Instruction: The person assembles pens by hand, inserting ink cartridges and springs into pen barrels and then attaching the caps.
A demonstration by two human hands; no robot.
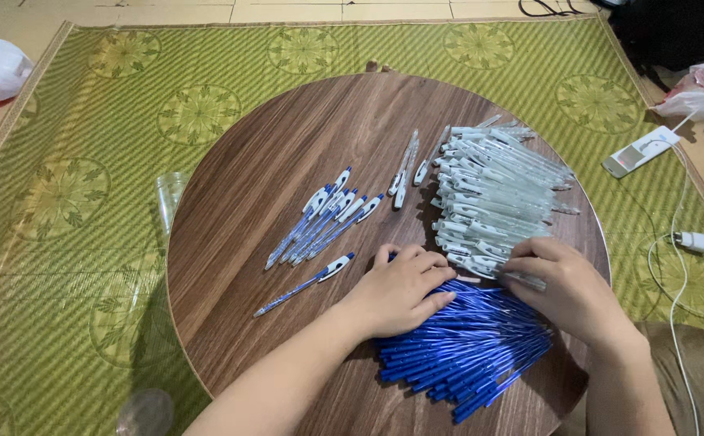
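Nearest to me I see the pile of blue refills (465,351) on the round wooden table (247,210), at its near edge. My left hand (396,292) lies flat on top of this pile, palm down, the fingers (432,270) stretched and close together, pressing but not gripping anything. My right hand (566,291) is just beside it, at the near end of the heap of clear pen barrels (493,194). Its fingertips (517,265) are bent and touch one barrel there; whether they really pinch it I cannot tell.

A little further left, one finished pen (307,282) lies alone, and behind it a small group of finished pens (323,218), all with blue body and white clip. Two more barrels (404,169) lie apart beside the big heap.

The table stands on a green woven mat (85,161). On the mat, left of the table, there is a clear plastic cup (170,198); what is inside I cannot see. Far right are a white bag (695,93) and a charger (695,241).
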